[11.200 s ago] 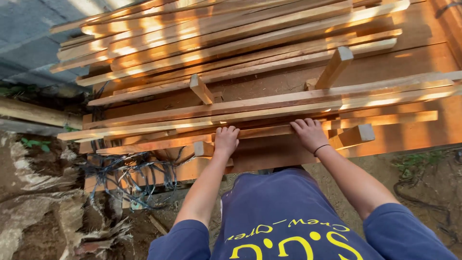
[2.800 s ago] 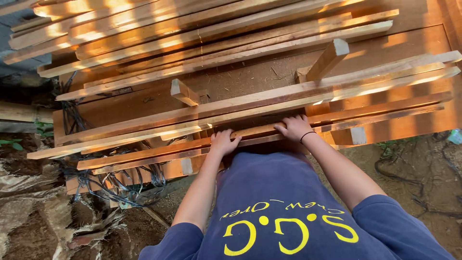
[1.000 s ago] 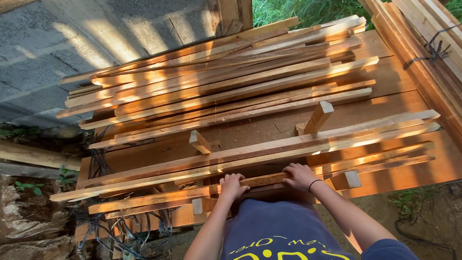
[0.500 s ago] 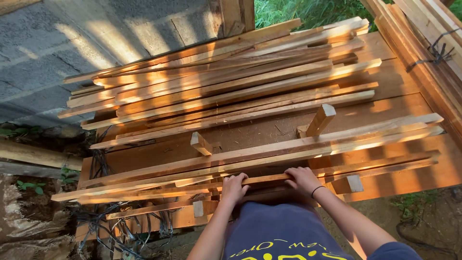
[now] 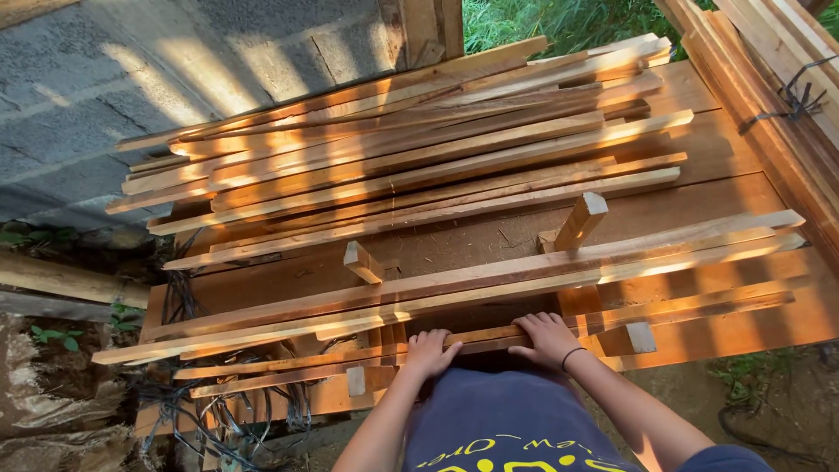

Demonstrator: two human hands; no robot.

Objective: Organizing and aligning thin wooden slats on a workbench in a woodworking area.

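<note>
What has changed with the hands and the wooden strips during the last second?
Both hands, left hand and right hand, slid slightly toward the body, drawing the thin strip under them nearer. The large stack of strips and the two upright blocks stayed in place.

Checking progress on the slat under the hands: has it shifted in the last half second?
Yes. The long slat under both hands has slid toward the person, away from the upright wooden peg; the left hand and right hand came back with it.

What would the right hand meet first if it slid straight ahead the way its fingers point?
Probably the bundle of long wooden strips lying crosswise just beyond the right hand; depth is unclear, so it might pass underneath.
</note>
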